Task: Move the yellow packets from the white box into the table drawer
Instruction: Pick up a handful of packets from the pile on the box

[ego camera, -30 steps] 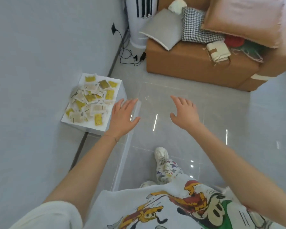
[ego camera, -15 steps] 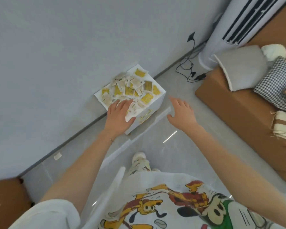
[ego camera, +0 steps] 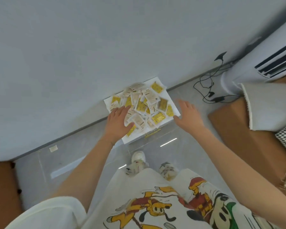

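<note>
Packets point(ego camera: 144, 106) lie in a loose heap on top of the box point(ego camera: 135, 138), yellow ones mixed with paler ones, and the box sits against the wall point(ego camera: 73, 63). We judge the task barely begun: the heap looks full, neither of our 2 hands holds a packet, and we see no drawer in this view, so every packet has yet to be moved.

Our left hand point(ego camera: 118, 123) covers the near left corner of the heap, fingers point(ego camera: 120, 111) straight and slightly apart, palm down. It seems to rest on the packets there, but we cannot tell for sure that it touches. Nothing is pinched.

Our right hand point(ego camera: 187, 116) hovers just beside the box's right edge, fingers point(ego camera: 182, 104) spread and empty, clear of the packets. Cables point(ego camera: 208, 90) trail on the floor further right.
</note>
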Available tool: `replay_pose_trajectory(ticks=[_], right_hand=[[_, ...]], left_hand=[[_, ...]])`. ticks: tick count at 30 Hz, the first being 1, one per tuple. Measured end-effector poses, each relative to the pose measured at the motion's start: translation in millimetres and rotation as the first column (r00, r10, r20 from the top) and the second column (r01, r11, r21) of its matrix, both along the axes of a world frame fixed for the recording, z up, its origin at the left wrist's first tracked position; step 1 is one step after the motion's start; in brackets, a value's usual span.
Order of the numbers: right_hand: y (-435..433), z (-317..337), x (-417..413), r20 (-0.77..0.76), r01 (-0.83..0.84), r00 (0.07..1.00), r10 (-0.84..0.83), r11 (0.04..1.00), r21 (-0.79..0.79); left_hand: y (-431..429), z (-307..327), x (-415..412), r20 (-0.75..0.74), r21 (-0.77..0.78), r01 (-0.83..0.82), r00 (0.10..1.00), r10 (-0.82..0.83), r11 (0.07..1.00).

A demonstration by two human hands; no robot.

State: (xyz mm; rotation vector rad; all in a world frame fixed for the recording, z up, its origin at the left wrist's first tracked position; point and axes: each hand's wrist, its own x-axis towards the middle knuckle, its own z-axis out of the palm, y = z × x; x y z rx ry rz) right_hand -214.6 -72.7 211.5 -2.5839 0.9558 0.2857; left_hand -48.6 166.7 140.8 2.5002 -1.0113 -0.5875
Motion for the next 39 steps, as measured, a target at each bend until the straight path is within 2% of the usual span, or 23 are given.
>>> replay_pose_trajectory(ticks=[7, 13, 15, 17, 20, 22, 25, 29, 34, 36, 39], right_hand=[[-33.9, -37.6, 58.9, -0.059, -0.112, 0.991, 0.119, 0.988, 0.103], [-62.9, -89.2, 98.3, -0.115, -0.216, 0.967, 0.229, 0.969, 0.119], [-79.7, -118.5, 108.3, -0.144, -0.169, 0.971, 0.192, 0.972, 0.161], [-94.5, -152.7, 119.7, -0.166, -0.086, 0.978, 0.128, 0.967, 0.238], [-113.3, -213.0, 138.5, -0.197, 0.043, 0.980, 0.025, 0.942, 0.333], [-120.2, -252.9, 149.2, -0.193, 0.090, 0.981, -0.017, 0.921, 0.378], [-124.9, -305.6, 163.8, -0.165, 0.104, 0.986, -0.035, 0.896, 0.431], [-131.3, -349.7, 172.5, -0.114, 0.101, 0.992, -0.062, 0.920, 0.378], [-162.8, -375.9, 180.1, 0.082, 0.265, 0.955, -0.285, 0.944, 0.198], [-179.4, -386.6, 186.1, 0.065, 0.282, 0.954, -0.293, 0.949, 0.138], [-192.9, -399.3, 196.3, -0.062, 0.276, 0.961, -0.269, 0.949, 0.152]], left_hand=[[-21.9, -32.2, 24.2, -0.059, -0.019, -0.211, 0.976, 0.210, 0.977], [-50.3, -63.1, 27.1, -0.152, -0.031, -0.422, 0.898, 0.413, 0.906], [-61.9, -86.0, 34.4, -0.272, -0.032, -0.546, 0.811, 0.518, 0.837], [-70.5, -119.5, 43.4, -0.408, 0.003, -0.659, 0.686, 0.603, 0.752], [-80.0, -174.1, 58.6, -0.515, 0.001, -0.710, 0.604, 0.609, 0.705], [-83.3, -210.6, 68.5, -0.524, -0.009, -0.724, 0.590, 0.614, 0.689], [-71.1, -260.8, 82.9, -0.416, 0.005, -0.776, 0.572, 0.707, 0.631], [-45.4, -303.1, 98.1, -0.300, -0.007, -0.821, 0.547, 0.782, 0.571], [-43.1, -332.8, 122.7, -0.327, 0.016, -0.853, 0.489, 0.808, 0.522], [-45.3, -343.0, 134.1, -0.337, -0.012, -0.851, 0.497, 0.799, 0.525], [-45.4, -352.6, 147.6, -0.448, -0.017, -0.871, 0.446, 0.775, 0.491]])
